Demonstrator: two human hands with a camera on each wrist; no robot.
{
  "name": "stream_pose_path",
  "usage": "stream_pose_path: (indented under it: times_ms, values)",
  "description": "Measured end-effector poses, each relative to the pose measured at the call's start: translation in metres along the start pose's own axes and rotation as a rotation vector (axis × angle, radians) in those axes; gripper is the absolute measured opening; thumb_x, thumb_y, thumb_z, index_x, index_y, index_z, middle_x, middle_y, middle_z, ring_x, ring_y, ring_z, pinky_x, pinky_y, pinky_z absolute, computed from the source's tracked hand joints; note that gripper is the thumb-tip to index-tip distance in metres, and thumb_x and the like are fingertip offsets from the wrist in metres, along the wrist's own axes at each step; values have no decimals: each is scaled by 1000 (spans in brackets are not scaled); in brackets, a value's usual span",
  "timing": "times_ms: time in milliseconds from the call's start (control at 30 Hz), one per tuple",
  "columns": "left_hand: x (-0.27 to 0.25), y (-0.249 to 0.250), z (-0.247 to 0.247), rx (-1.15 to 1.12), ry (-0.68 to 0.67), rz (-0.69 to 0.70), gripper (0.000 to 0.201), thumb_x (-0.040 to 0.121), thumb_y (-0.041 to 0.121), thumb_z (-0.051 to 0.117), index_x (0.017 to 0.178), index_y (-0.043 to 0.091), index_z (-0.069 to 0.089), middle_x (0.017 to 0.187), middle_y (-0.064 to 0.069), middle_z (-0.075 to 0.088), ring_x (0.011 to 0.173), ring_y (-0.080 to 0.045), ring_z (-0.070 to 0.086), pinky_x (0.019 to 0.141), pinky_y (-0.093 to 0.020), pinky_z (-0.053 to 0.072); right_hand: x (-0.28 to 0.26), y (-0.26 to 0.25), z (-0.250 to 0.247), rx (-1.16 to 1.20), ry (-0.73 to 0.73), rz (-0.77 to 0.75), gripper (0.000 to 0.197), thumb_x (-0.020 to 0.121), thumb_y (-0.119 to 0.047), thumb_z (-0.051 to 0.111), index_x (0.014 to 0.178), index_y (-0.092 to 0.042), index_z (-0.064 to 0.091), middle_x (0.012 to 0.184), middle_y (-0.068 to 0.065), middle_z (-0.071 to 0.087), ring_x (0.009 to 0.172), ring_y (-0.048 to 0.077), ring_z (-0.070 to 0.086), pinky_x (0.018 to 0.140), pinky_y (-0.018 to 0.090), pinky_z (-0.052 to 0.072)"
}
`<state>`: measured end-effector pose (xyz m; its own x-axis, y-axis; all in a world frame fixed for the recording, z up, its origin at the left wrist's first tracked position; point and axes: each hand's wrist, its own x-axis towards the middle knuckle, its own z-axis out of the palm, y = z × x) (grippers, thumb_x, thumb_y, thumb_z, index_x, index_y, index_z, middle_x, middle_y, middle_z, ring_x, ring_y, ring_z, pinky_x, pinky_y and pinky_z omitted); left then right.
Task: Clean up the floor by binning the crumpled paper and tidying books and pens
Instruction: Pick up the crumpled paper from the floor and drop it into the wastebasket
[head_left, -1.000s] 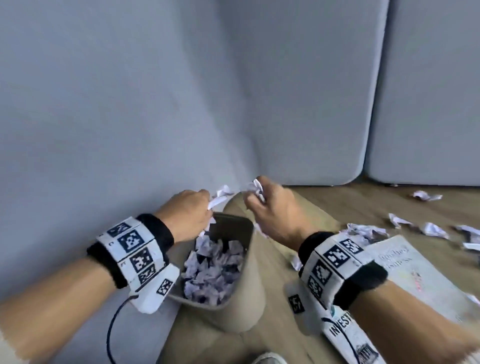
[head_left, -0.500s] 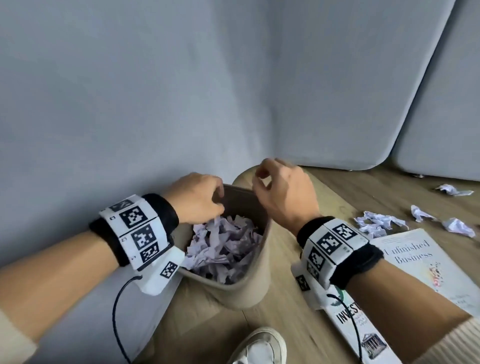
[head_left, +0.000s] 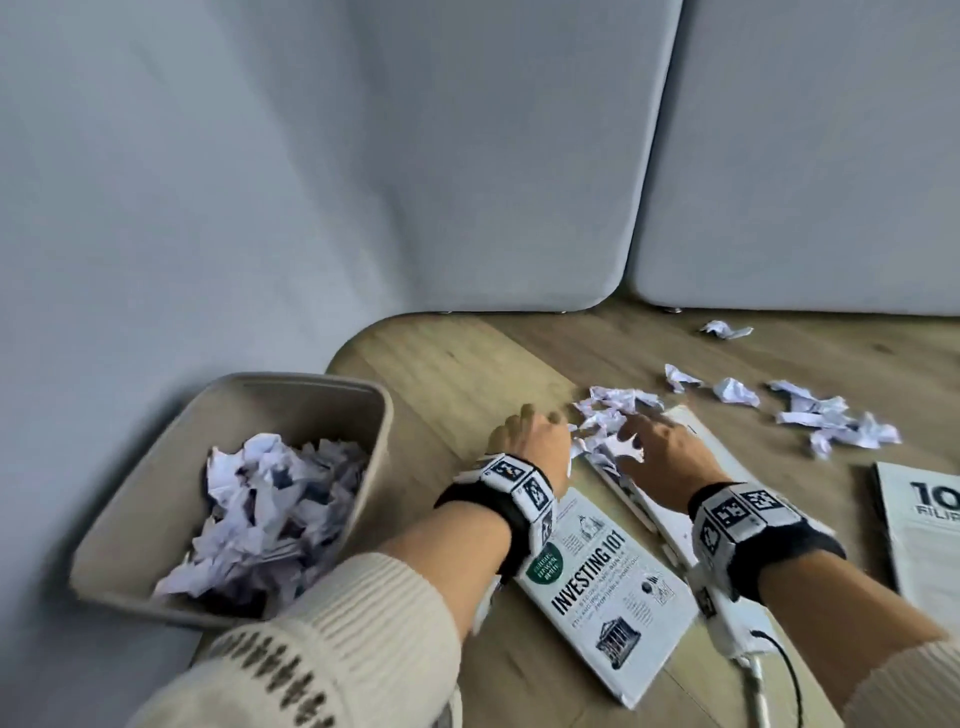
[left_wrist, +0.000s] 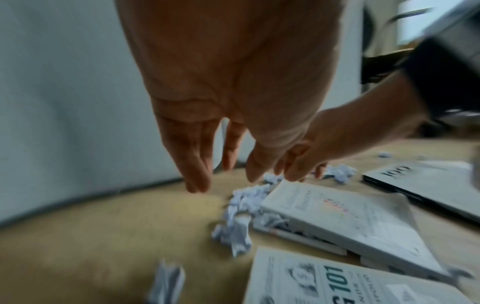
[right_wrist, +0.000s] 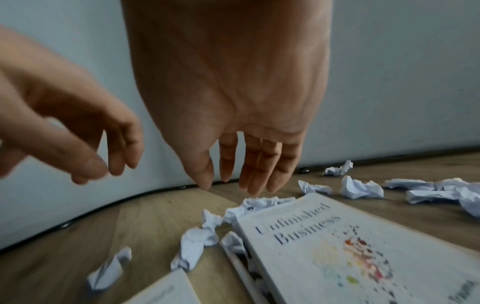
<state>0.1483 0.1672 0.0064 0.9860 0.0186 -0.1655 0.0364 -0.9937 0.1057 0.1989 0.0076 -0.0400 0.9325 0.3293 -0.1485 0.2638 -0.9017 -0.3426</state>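
A beige bin (head_left: 291, 382) at the left holds a heap of crumpled paper (head_left: 270, 499). To its right, more crumpled paper (head_left: 613, 410) lies on the wooden floor at the top edge of the book "Unfinished Business" (right_wrist: 324, 242). My left hand (head_left: 535, 421) and right hand (head_left: 644, 431) hover side by side just above that pile, fingers extended downward and holding nothing. The wrist views show the left hand (left_wrist: 226, 181) and the right hand (right_wrist: 231, 185) empty. A white pen (left_wrist: 309, 240) lies along the book's left edge. "Investing 101" (head_left: 608, 587) lies under my left wrist.
More paper scraps (head_left: 831, 421) are scattered to the right, one (head_left: 724, 329) near the grey sofa (head_left: 519, 156). A third book (head_left: 924, 530) lies at the right edge. A grey wall runs behind the bin.
Both hands let go of the paper they held over the bin. They swung right and down to the pile beside the books. My view turned the same way.
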Motion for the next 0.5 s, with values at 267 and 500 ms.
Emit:
stream_pose_path:
  times_ms: [267,500]
  values:
    - [34,-39,114,-511,-43,-567,80,70,51,72,121,19,21,124,-16,41,114,-34,47,94,-42,44,7,17,63,-132,62,-92,42,93,-12,48,132,-24,53,121,-2,63,96,20,64,74,29,52]
    - [68,-20,117,-490,-96,-176,93,75,13,73,147,31,18,132,-17,20,101,-31,51,83,-30,47,20,19,88,-238,171,-203,15,87,-6,63,97,-17,59,90,0,62,70,16,58,50,29,53]
